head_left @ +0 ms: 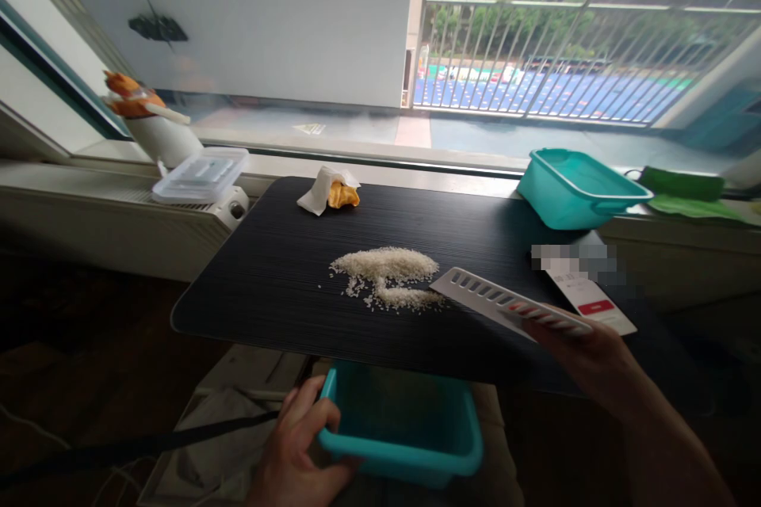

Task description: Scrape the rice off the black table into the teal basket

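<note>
Here, the left hand (300, 444) is closed around the left side of a teal bin (410, 455), with its fingers bent at the rim. This bin is open at the top and is placed just below the near edge of the black table (255, 285); its inside is dark, so I cannot tell what lies in it. The right hand (586, 356) is grasping a flat white slotted plate (505, 299) by its near end. The plate is tilted, and its far end reaches the right edge of the white rice (386, 263), where it seems to touch some grains. The rice lies on the middle of the table, as one wide heap and a smaller strip on the near side, with loose grains around. Behind the heap, to the left, there is a yellow piece (343, 194) partly covered by white paper (319, 188). At the far right corner a second teal container (544, 194) stands, and nearer than it lies a flat pale object with a red bar (594, 306), partly blurred
</note>
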Demonstrator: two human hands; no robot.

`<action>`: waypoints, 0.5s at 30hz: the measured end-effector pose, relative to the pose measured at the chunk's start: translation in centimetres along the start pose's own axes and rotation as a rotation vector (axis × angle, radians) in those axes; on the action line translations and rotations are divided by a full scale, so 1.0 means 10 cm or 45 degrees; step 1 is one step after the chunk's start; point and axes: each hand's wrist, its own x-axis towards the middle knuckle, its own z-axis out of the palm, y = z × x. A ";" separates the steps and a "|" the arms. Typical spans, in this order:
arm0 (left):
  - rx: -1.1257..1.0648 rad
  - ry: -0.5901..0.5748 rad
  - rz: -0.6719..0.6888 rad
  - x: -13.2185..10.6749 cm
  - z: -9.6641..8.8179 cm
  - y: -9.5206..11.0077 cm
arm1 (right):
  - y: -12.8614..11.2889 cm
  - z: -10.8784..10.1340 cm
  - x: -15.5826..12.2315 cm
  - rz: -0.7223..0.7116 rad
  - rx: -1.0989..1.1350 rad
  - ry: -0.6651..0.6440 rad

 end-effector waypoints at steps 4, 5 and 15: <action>0.008 -0.010 0.046 0.00 0.03 0.04 | -0.02 -0.01 -0.02 0.018 0.023 0.009; 0.008 -0.005 0.041 0.00 0.03 0.04 | -0.04 -0.01 -0.03 0.011 0.025 -0.003; 0.030 -0.025 0.068 0.02 0.03 0.03 | 0.11 -0.18 0.00 0.034 -0.207 0.232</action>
